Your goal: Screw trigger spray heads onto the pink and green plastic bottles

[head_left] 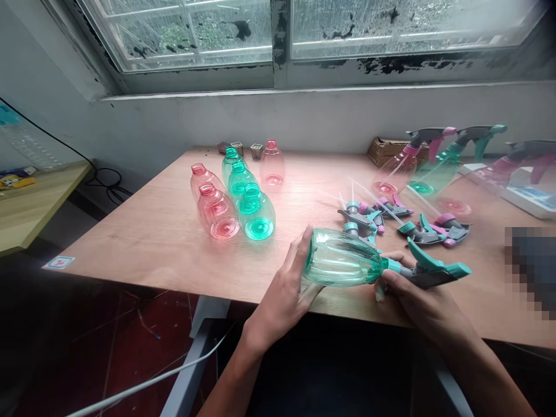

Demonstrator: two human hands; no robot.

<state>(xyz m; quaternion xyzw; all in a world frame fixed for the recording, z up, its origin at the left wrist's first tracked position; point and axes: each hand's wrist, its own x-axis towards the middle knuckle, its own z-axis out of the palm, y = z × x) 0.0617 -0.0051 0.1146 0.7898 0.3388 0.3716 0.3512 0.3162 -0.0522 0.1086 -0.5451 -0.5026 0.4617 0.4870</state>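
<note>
A clear green spray bottle (343, 258) lies on its side in the air above the table's front edge, its base to the left. My left hand (289, 278) is wrapped round the base end. At the neck, my right hand (408, 292) has its fingers closed about the teal collar, where a grey and teal trigger head (438, 269) sits on the bottle. Just behind the bottle lie several loose trigger heads (360, 220) with thin tubes, some teal and some pink. To the left stand open green bottles (256, 214) and pink bottles (217, 214) without heads.
Bottles fitted with trigger heads, one pink (395, 168) and one green (438, 168), stand at the back right. Near them are a brown box (384, 152) and a white tray (530, 194). A white cable (174, 370) hangs below the wooden table (156, 231). A window wall rises behind.
</note>
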